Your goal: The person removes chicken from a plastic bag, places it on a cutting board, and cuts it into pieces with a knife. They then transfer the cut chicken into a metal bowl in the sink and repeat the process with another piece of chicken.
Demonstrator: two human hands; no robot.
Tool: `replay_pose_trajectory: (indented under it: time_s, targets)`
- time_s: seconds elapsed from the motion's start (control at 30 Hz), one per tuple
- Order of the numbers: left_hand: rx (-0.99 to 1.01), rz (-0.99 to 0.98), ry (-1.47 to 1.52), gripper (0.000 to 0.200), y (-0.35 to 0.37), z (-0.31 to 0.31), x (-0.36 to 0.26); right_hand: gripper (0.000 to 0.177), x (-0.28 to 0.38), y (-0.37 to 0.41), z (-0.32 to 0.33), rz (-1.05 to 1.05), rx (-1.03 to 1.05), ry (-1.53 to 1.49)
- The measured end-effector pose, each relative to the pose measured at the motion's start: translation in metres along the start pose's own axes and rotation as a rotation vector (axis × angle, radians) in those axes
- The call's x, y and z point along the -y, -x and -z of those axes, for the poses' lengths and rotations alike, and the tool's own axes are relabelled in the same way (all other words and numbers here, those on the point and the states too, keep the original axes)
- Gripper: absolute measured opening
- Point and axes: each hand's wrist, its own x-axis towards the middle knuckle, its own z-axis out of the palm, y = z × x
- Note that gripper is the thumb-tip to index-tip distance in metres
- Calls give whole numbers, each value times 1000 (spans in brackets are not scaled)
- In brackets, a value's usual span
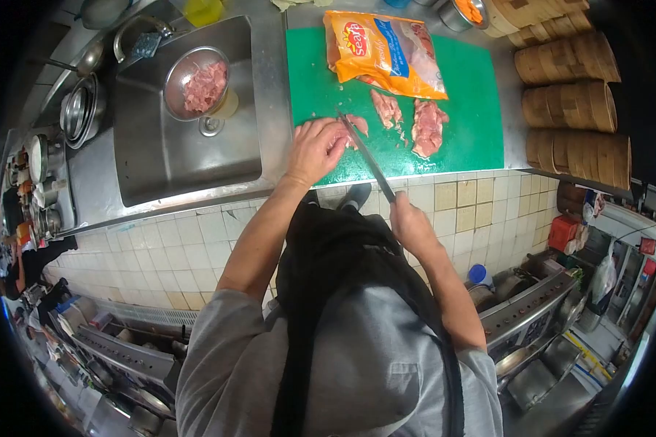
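My right hand [413, 224] is closed around the handle of a long kitchen knife [369, 158]. Its blade slants up and left across the green cutting board [468, 69], the tip beside a piece of raw chicken [357, 124]. My left hand [318, 149] presses that piece down with its fingers drawn together, hiding part of it. To the right on the board lie a smaller strip of raw chicken [387, 109] and a larger flat piece [429, 128]. Behind them rests an orange plastic bag [386, 54] with more meat showing inside.
Left of the board is a steel sink [142, 156], with a metal bowl of cut meat [171, 84] in it. Nested metal bowls [80, 109] stand beyond its left side. Bamboo steamers [570, 105] line the right. A bowl of orange pieces [465, 13] sits at the back.
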Motion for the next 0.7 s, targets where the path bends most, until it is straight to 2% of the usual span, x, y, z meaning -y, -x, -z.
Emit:
replay_pose_trajectory:
  time_s: [0.27,0.47,0.57,0.6,0.7]
  targets:
    - [19,-18,-33,27,-1,-1,2,15,2,-21,-12,-29,86,-9]
    - [-29,-23,-57,25,-1,-5,3,18,30,-125,-15,0,81,108]
    - [-65,-23,-51,26,-2,-6,6,19,19,-98,-23,-26,70,4]
    - [-81,-25,-50,26,1,-7,8,18,18,-72,-18,-86,110,71]
    - [-62,1,-25,28,1,-6,7,19,-12,-12,-22,-89,96,56]
